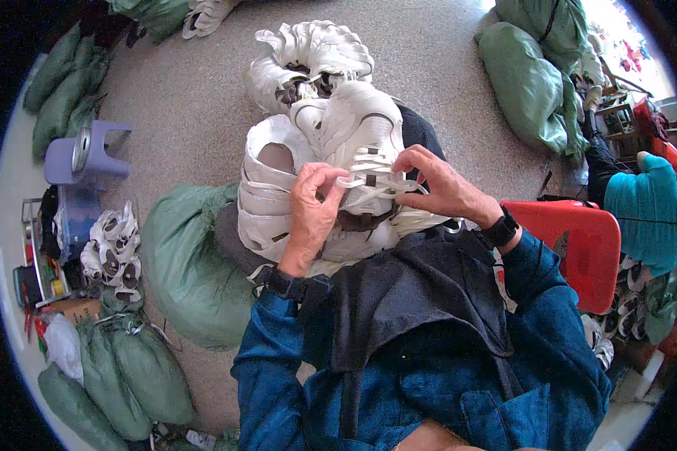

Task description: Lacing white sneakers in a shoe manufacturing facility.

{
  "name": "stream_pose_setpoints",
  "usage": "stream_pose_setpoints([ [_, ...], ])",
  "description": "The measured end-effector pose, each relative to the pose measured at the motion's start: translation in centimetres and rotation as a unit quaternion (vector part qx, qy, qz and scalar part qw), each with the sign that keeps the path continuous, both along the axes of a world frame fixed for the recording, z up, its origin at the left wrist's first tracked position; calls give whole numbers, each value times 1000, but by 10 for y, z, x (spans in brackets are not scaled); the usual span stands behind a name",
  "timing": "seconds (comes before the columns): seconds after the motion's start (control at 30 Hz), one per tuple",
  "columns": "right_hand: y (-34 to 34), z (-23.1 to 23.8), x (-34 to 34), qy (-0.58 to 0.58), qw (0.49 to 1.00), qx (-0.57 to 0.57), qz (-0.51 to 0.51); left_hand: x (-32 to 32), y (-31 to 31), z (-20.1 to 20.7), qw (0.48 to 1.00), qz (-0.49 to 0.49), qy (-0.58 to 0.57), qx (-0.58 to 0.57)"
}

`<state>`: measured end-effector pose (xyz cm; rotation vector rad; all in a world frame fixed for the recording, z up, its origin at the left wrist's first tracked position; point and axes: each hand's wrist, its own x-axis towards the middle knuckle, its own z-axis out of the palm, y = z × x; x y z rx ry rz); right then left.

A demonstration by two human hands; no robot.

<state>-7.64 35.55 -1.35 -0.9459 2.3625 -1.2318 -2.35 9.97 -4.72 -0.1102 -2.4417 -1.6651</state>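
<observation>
White sneaker (368,120) sits toe-away past the black apron's (421,289) far edge, presumably so its laces (371,167) face both hands: left hand (312,210) pinches lace, grip closed; right hand's (447,188) grip is part-open beside the lacing, can't tell if holding.

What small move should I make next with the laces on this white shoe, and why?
I'd probably draw the lace gently outward with your left hand: its thumb and forefinger seem to pinch it at the side of the white shoe, while your right hand is at the opposite side of the lacing, placed to steady it.
</observation>
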Motion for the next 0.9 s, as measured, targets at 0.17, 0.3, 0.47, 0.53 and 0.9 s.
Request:
stream_pose_setpoints([
  [0.17, -2, -13, 4, 26, 1000, 1, -16, -2, 6, 8, 998, 8, 43, -38],
  [0.3, -5, -19, 7, 65, 997, -24, -16, -10, 16, 32, 961, -20, 209, -178],
  [0.47, -5, -20, 8, 79, 995, -63, -8, -1, 4, 17, 988, 21, 65, -135],
  [0.53, -4, -25, 8, 77, 995, -62, -17, 3, 4, 6, 995, 26, -9, -96],
  [0.9, -6, -22, 8, 92, 995, -46, -8, -37, 5, 50, 945, 33, 219, -242],
])
